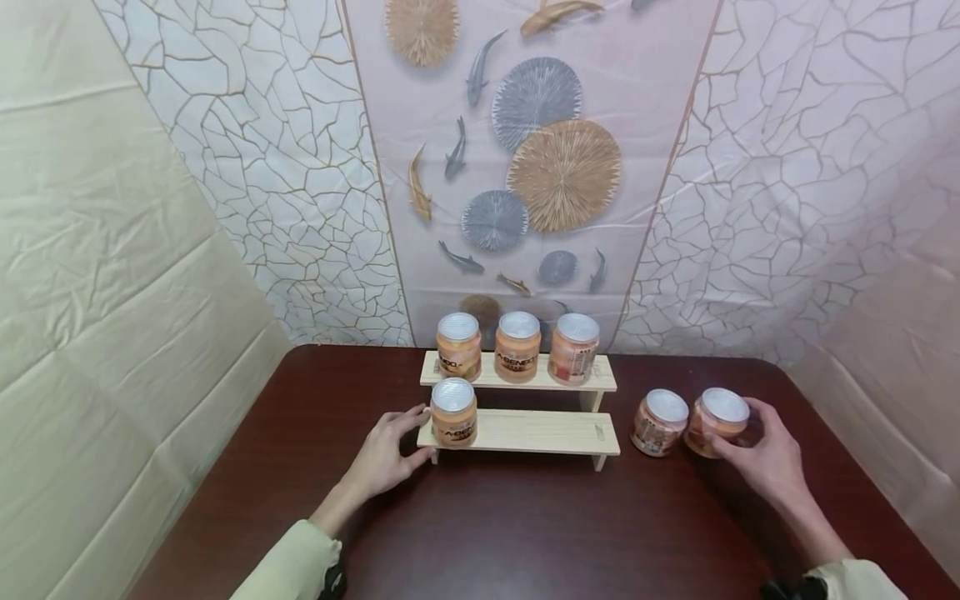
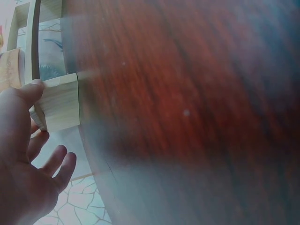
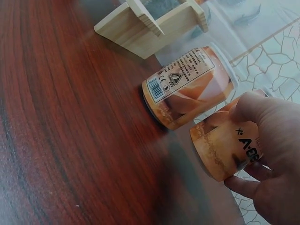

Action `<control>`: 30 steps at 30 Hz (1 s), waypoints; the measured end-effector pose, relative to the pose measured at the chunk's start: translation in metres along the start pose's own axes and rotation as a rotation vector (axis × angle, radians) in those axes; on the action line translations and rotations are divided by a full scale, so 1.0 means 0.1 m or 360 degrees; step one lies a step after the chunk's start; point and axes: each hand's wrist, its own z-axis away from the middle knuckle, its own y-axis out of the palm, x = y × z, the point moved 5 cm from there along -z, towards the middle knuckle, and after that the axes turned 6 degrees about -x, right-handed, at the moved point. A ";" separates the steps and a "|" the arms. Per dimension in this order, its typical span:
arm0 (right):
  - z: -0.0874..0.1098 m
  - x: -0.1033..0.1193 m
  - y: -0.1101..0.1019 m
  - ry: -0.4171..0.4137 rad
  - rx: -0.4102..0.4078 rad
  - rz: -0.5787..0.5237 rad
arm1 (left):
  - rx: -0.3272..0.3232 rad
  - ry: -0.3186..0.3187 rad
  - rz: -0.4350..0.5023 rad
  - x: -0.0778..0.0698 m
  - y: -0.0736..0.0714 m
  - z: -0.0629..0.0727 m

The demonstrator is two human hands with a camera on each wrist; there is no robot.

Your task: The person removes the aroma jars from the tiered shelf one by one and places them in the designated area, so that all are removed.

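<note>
At the right of the table my right hand [image 1: 768, 454] grips a jar [image 1: 722, 414] with an orange label and silvery lid, thumb on its near side. Right beside that jar stands a second one [image 1: 660, 422], its barcode label showing in the right wrist view. My left hand [image 1: 387, 450] holds the left end of the lower tier of a two-step wooden rack [image 1: 540, 431], thumb toward the front. In the left wrist view its thumb [image 2: 33, 92] presses the wooden end, and two fingers spread away from it. One jar [image 1: 454, 412] sits on that tier's left end, close to my left fingertips.
On the rack's upper tier [image 1: 483, 381] three similar jars stand in a row, among them a middle jar [image 1: 517, 348]. The dark wooden table [image 1: 525, 525] meets a patterned cloth backdrop [image 1: 510, 275] behind the rack. Pale cloth walls [image 1: 135, 333] flank both sides.
</note>
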 end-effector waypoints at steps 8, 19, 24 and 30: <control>0.01 -0.03 0.04 -0.0035 -0.0009 -0.0008 | 0.0019 -0.0016 -0.0011 0.01 0.01 0.01; 0.05 -0.05 0.09 -0.0021 0.0041 -0.0063 | 0.0016 -0.0007 -0.0018 0.00 0.01 0.00; 0.06 -0.06 0.11 -0.0013 0.0044 -0.0095 | 0.0007 0.0000 -0.0008 0.00 0.00 0.00; 0.08 -0.09 0.14 0.0012 0.0059 -0.0096 | 0.0009 -0.0002 -0.0006 -0.01 0.00 -0.01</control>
